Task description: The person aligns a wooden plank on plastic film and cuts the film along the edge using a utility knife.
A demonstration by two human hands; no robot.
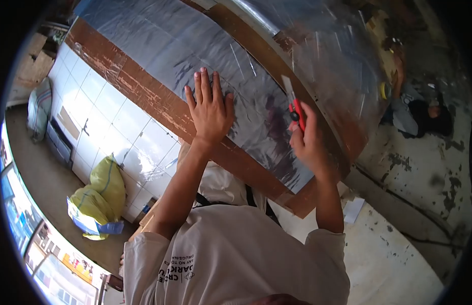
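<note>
My left hand [210, 114] lies flat, fingers spread, on a shiny silvery sheet [170, 43]. That sheet covers the middle of a long brown board [139, 81], whose scuffed edges show along both sides. In my right hand [309, 140] is a red utility knife [298, 116], its blade extended and pointing up and away from me. The knife is over the sheet's right edge; whether the blade touches anything cannot be made out. Nothing is held in my left hand.
Clear plastic film [337, 66] covers a surface to the right of the board. Another person [424, 114] is at the far right, near a yellow tape roll [383, 90]. Yellow sacks [106, 183] and a white sack [40, 109] lie at the left, beside white tiles [106, 96].
</note>
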